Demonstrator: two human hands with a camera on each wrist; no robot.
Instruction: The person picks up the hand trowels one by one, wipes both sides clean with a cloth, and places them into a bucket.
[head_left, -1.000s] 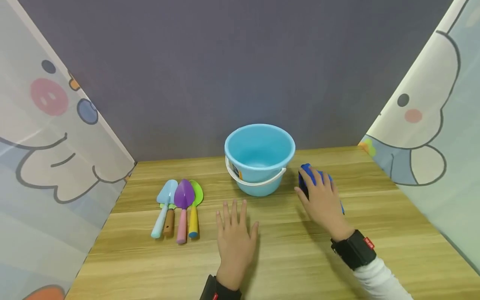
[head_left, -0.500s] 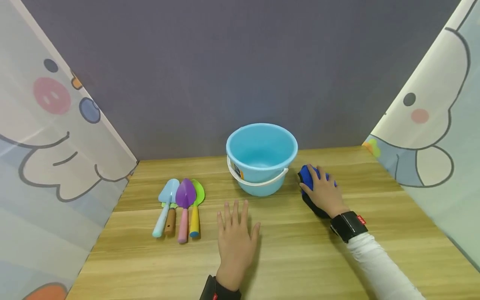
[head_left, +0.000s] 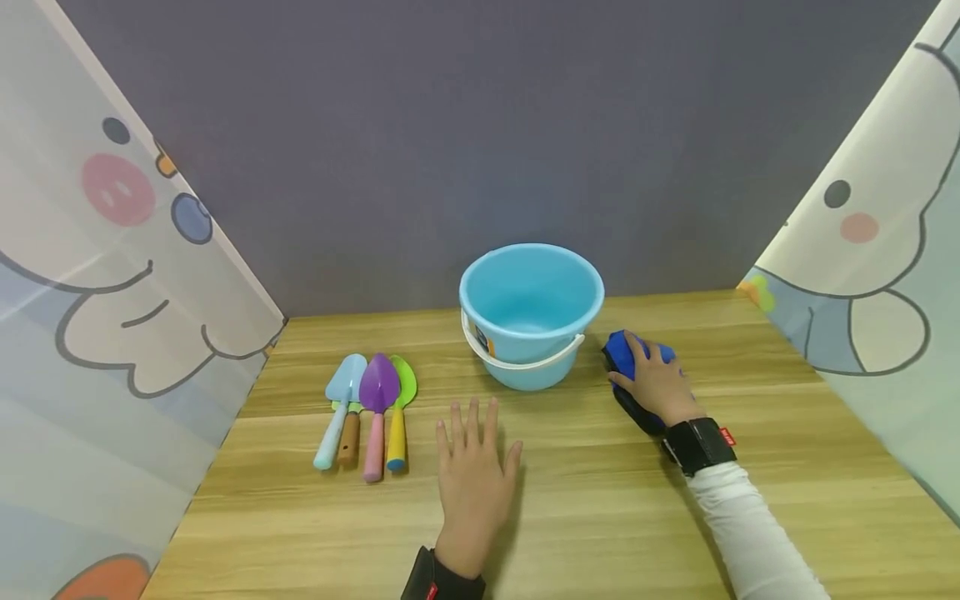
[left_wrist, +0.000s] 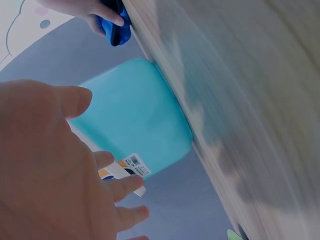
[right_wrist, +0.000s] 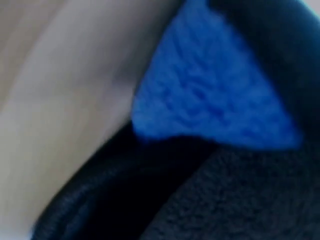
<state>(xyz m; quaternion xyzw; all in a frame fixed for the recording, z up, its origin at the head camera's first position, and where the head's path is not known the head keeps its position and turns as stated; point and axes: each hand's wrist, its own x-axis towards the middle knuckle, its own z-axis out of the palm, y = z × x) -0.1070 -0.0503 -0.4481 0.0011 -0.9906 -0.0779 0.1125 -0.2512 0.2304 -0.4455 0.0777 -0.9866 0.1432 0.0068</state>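
Note:
My right hand (head_left: 660,387) grips a soft blue-and-black fabric bundle (head_left: 621,354) on the right side of the table, fingers over its top and thumb on its left. Up close in the right wrist view, the bundle (right_wrist: 210,85) has wrinkled blue material beside black fuzzy fabric; its exact kind does not show. To its left stands a light blue bucket (head_left: 528,378) with a white handle hanging at the front. My left hand (head_left: 472,492) is spread out in front of the bucket, palm down, holding nothing.
On the left lie several small garden tools side by side: a light blue trowel (head_left: 347,379), a purple one (head_left: 379,383) with a pink handle, a green one (head_left: 406,383) with a yellow handle, and a brown handle (head_left: 348,437). A grey panel (head_left: 517,125) rises behind the table.
My right hand has closed around the bundle and turned it, so more of its black side shows. The left hand stays in place; the head view has shifted slightly.

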